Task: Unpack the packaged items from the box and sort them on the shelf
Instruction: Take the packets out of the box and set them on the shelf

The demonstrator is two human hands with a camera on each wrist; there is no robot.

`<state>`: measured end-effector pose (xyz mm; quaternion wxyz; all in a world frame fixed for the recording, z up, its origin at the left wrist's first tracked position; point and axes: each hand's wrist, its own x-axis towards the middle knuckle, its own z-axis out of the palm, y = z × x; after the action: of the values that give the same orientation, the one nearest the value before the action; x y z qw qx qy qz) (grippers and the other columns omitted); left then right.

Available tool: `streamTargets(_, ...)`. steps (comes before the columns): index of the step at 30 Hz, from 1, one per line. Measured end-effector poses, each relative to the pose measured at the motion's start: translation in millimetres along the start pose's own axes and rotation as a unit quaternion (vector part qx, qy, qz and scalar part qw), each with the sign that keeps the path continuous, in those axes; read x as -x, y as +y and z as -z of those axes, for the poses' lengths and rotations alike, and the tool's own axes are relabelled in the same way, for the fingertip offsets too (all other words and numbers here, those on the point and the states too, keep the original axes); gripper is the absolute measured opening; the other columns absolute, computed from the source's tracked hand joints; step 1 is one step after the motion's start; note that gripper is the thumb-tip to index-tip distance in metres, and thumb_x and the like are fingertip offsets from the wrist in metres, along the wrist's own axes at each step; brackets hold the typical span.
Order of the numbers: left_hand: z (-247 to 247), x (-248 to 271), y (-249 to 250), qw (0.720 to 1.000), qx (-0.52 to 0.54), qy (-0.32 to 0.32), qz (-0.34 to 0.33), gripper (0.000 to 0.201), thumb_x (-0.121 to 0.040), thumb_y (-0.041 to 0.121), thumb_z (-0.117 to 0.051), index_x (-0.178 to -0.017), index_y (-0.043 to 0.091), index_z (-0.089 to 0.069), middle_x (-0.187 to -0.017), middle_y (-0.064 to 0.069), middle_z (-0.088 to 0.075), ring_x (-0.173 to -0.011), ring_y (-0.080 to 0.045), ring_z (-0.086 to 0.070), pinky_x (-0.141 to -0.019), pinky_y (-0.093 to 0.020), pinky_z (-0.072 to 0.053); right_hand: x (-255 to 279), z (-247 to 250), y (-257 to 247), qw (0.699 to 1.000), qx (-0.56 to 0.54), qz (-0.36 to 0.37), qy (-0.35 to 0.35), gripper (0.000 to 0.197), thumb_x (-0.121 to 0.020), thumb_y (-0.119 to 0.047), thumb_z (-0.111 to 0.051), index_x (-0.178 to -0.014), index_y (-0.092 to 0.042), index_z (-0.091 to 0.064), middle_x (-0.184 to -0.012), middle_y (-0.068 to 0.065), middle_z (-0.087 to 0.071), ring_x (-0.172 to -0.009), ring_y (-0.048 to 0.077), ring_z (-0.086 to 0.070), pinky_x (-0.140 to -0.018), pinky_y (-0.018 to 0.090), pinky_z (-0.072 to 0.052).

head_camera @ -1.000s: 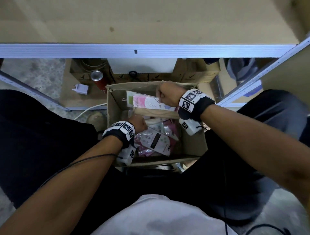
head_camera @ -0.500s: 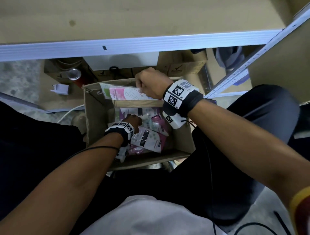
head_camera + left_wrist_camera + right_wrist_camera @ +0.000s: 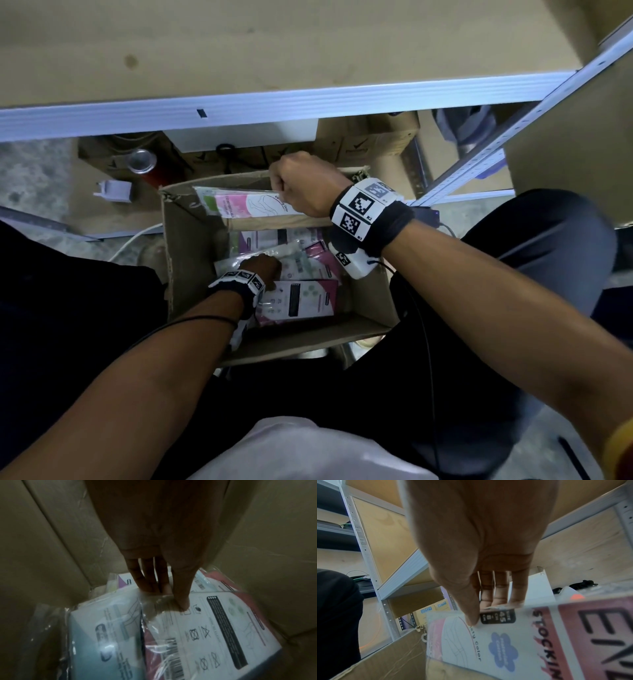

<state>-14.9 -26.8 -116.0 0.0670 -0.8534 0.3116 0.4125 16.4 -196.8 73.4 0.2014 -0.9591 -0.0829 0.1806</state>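
Observation:
An open cardboard box [image 3: 186, 260] sits on the floor between my knees, with several plastic-wrapped stocking packets inside. My right hand [image 3: 301, 192] pinches the end of a pink and white stocking packet [image 3: 246, 205] [image 3: 513, 639] above the box's far edge, thumb [image 3: 471, 615] on its face, fingers behind. My left hand [image 3: 262, 269] [image 3: 164, 591] is deep in the box and pinches the clear wrap at the top of a white and pink packet [image 3: 298, 301] [image 3: 214, 628]. A pale blue packet [image 3: 102, 635] lies beside it.
The wooden shelf board [image 3: 274, 44] with a white metal edge [image 3: 274, 106] runs across ahead. Under it stand cardboard boxes [image 3: 370, 144], a red can [image 3: 144, 164] and a white plug [image 3: 114, 192]. A shelf upright [image 3: 513, 137] slants at the right.
My right hand has lifted the pink and white packet a little higher over the box's far edge. My left hand has reached deeper into the box among the packets.

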Motion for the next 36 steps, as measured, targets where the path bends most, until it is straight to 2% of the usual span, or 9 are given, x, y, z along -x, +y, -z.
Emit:
streamTargets(4,-0.8,2.8,-10.8,0.999,0.030,0.004,0.018,0.028,-0.086,0.023,-0.072,-0.112,0.016,-0.067,-0.128,-0.011,-0.060,-0.119,-0.030,-0.057,-0.093,-0.037,-0.048,0.0,-2.0,0.3,1.000,-0.001,-0.005,-0.011,0.014,-0.090,-0.007,-0.058,-0.083,-0.020,-0.057,-0.099,0.003,-0.061,-0.086,0.022,-0.059,-0.066,0.030,-0.039)
streamTargets(11,7.9,10.2,-36.5,0.996,0.022,0.008,0.089,0.039,-0.089,0.015,-0.070,-0.125,0.004,-0.063,-0.136,-0.019,-0.051,-0.125,-0.033,-0.053,-0.104,-0.041,-0.046,0.5,0.0,-3.4,1.000,0.008,0.008,-0.009,0.013,-0.089,-0.006,-0.057,-0.085,-0.018,-0.060,-0.102,0.004,-0.062,-0.088,0.024,-0.060,-0.071,0.035,-0.049)
streamTargets(14,3.4,12.7,-39.9,0.994,0.038,-0.002,0.098,0.039,-0.091,0.014,-0.069,-0.127,0.002,-0.062,-0.138,-0.017,-0.053,-0.129,-0.030,-0.052,-0.105,-0.037,-0.045,1.1,1.1,-2.5,1.000,0.011,0.010,-0.003,0.008,-0.090,-0.009,-0.060,-0.091,-0.016,-0.062,-0.105,0.004,-0.061,-0.089,0.024,-0.059,-0.076,0.037,-0.052)
streamTargets(18,4.5,16.5,-41.3,0.993,0.067,-0.013,0.092,0.038,-0.091,0.012,-0.068,-0.126,0.000,-0.062,-0.135,-0.017,-0.058,-0.127,-0.030,-0.054,-0.104,-0.035,-0.045,1.4,-1.9,-2.3,1.000,0.013,0.012,-0.002,0.010,-0.090,-0.007,-0.059,-0.090,-0.016,-0.062,-0.104,0.004,-0.061,-0.089,0.024,-0.059,-0.072,0.035,-0.049)
streamTargets(21,11.0,22.9,-40.4,0.995,0.070,-0.009,0.075,0.036,-0.085,0.011,-0.073,-0.119,0.002,-0.066,-0.131,-0.017,-0.061,-0.121,-0.031,-0.058,-0.101,-0.036,-0.047,0.0,-4.7,-4.6,1.000,0.021,0.007,-0.011,0.013,-0.089,-0.006,-0.057,-0.088,-0.018,-0.062,-0.105,0.006,-0.062,-0.090,0.026,-0.061,-0.071,0.033,-0.047)
streamTargets(25,20.4,30.9,-33.9,0.996,0.075,0.021,0.047,0.042,-0.077,0.008,-0.079,-0.115,0.008,-0.062,-0.126,-0.015,-0.062,-0.117,-0.032,-0.059,-0.098,-0.038,-0.049,-2.2,-5.1,-4.6,0.999,0.032,0.007,-0.019,0.014,-0.089,-0.005,-0.057,-0.086,-0.018,-0.061,-0.104,0.006,-0.063,-0.090,0.027,-0.061,-0.075,0.037,-0.051)
streamTargets(30,40.1,42.7,-17.3,0.997,0.073,0.014,0.012,0.033,-0.072,0.000,-0.080,-0.103,0.010,-0.075,-0.117,-0.013,-0.070,-0.110,-0.031,-0.065,-0.093,-0.036,-0.053,-5.8,-3.9,-0.8,0.999,0.040,0.003,-0.011,0.013,-0.091,-0.007,-0.058,-0.085,-0.019,-0.059,-0.099,0.003,-0.055,-0.088,0.025,-0.057,-0.069,0.030,-0.039)
streamTargets(33,49.9,54.4,-9.9,0.995,0.074,0.056,0.020,0.025,-0.072,0.004,-0.079,-0.089,0.022,-0.076,-0.108,-0.002,-0.073,-0.103,-0.024,-0.066,-0.086,-0.031,-0.053,-7.0,-5.3,-0.1,0.999,0.046,0.000,-0.009,0.013,-0.090,-0.009,-0.060,-0.085,-0.021,-0.058,-0.099,0.003,-0.053,-0.089,0.026,-0.056,-0.070,0.031,-0.040)
streamTargets(36,61.6,69.0,-3.4,0.992,0.089,0.088,0.010,0.022,-0.076,0.002,-0.073,-0.076,0.025,-0.072,-0.089,0.005,-0.076,-0.091,-0.016,-0.069,-0.086,-0.031,-0.055,-8.3,-8.1,0.1,0.999,0.044,-0.011,0.002,0.016,-0.088,-0.009,-0.062,-0.082,-0.023,-0.057,-0.098,0.003,-0.052,-0.088,0.026,-0.055,-0.071,0.030,-0.040)
